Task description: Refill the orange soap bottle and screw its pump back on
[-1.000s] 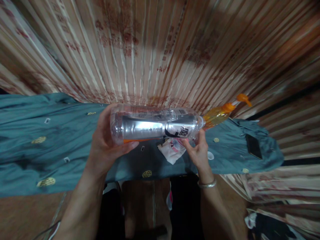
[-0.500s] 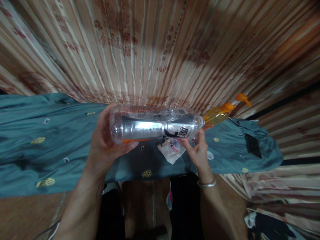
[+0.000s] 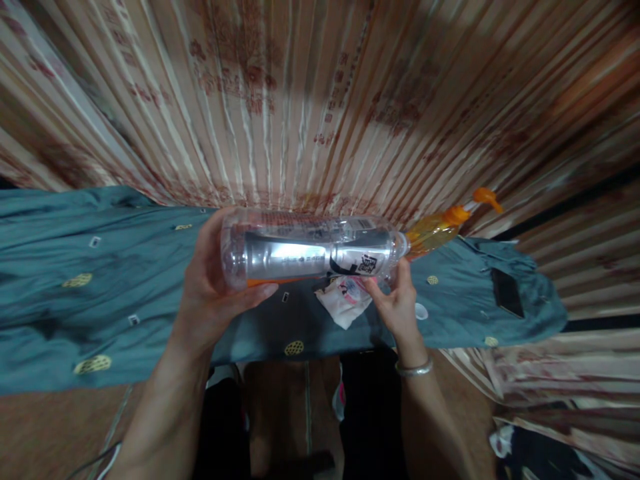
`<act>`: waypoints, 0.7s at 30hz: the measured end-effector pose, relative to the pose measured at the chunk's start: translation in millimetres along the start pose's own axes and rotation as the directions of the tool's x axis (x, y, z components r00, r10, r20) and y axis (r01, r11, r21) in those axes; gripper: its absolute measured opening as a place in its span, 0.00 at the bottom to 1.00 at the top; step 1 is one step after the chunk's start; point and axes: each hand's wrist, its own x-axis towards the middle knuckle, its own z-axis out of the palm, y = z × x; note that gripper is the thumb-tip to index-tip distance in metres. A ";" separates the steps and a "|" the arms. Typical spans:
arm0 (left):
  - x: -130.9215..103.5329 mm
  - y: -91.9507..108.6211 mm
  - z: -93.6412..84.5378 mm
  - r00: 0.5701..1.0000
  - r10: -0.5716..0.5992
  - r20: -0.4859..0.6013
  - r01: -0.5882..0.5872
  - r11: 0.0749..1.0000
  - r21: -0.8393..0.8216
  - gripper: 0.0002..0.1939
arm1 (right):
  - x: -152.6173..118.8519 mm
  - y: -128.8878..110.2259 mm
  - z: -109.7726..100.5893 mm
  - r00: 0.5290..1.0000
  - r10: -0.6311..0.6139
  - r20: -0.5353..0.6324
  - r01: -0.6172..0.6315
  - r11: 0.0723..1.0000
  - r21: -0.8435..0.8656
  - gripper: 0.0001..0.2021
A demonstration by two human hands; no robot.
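Observation:
A large clear plastic bottle [image 3: 310, 253] with a silver label is held on its side in front of me, above the cloth. My left hand [image 3: 205, 273] wraps its base, thumb along the lower side. At the shoulder and neck, my right hand [image 3: 397, 297] grips it from below, partly hidden by it. The neck points right, towards a pump bottle [image 3: 433, 232] with yellow-orange liquid and an orange pump head. Whether the two bottles touch, I cannot tell. Below the held bottle lies a white-and-pink soft packet [image 3: 344, 305]. A small white cap [image 3: 421, 311] rests beside my right hand.
A patterned teal cloth [image 3: 125, 280] covers the long narrow surface before me. Towards its right end lies a dark phone [image 3: 507, 292]. Pleated printed curtains [image 3: 300, 120] hang close behind and at the right. My legs are under the front edge.

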 end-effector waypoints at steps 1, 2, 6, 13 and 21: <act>-0.6 -0.5 -0.1 1.000 -0.009 -0.003 0.009 1.000 -0.003 0.50 | 0.0 -0.4 -0.1 1.000 -0.003 0.004 0.003 1.000 0.000 0.35; -1.2 -1.0 -0.2 1.000 -0.017 -0.003 0.017 1.000 -0.008 0.50 | 0.1 -0.6 -0.1 1.000 -0.007 0.005 0.007 1.000 0.002 0.35; -2.5 -2.6 -0.5 1.000 -0.025 0.006 0.025 0.999 -0.022 0.52 | 0.0 0.6 0.4 1.000 -0.008 0.009 0.008 1.000 0.015 0.34; -0.7 0.4 0.6 1.000 -0.002 0.003 0.002 1.000 0.007 0.49 | -0.3 2.0 0.2 1.000 0.011 0.025 -0.011 1.000 0.028 0.37; 1.7 2.5 0.4 1.000 0.007 0.006 -0.007 1.000 0.012 0.49 | -0.1 -0.4 -0.3 1.000 0.018 0.014 -0.018 1.000 0.015 0.37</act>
